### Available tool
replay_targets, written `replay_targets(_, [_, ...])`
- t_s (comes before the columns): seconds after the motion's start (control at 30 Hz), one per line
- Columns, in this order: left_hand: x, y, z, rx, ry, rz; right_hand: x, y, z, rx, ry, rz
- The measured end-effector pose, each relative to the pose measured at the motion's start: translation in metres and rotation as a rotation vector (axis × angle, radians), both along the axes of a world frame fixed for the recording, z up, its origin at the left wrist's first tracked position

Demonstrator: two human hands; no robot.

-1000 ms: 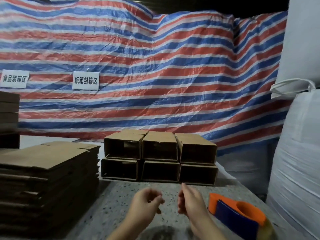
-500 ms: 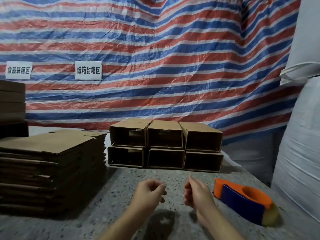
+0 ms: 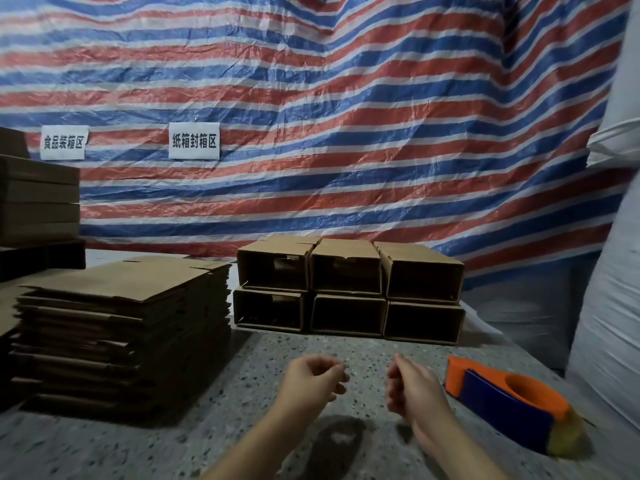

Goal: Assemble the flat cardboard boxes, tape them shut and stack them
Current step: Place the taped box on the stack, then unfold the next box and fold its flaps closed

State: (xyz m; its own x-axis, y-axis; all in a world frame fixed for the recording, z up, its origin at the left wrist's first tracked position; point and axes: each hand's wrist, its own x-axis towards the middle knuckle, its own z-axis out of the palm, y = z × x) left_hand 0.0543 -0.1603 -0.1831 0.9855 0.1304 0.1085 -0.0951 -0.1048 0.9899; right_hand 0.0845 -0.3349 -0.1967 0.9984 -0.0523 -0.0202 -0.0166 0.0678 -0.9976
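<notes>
A tall pile of flat cardboard boxes [image 3: 117,327] stands on the left of the speckled table [image 3: 242,382]. At the back middle, several assembled boxes [image 3: 348,289] are stacked in two rows, open ends facing me. An orange and blue tape dispenser [image 3: 509,400] lies at the right. My left hand [image 3: 311,379] and my right hand [image 3: 412,382] hover side by side above the table near its front, fingers loosely curled, nothing in either. Both hands are apart from the boxes and the dispenser.
A striped red, white and blue tarp [image 3: 346,116] with two white signs hangs behind the table. More cardboard [image 3: 38,199] is stacked at the far left. Large white sacks [image 3: 609,306] stand close on the right.
The view has tilted down a little, so boxes and dispenser sit higher in frame. Both hands stay close together over the table with hardly any change in pose.
</notes>
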Motion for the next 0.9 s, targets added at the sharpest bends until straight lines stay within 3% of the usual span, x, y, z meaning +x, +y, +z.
replay_targets(0.9, [0.0031,0.005,-0.0019,-0.219,-0.011,-0.034,0.002,-0.0009,-0.0042,-0.028,0.01,0.034])
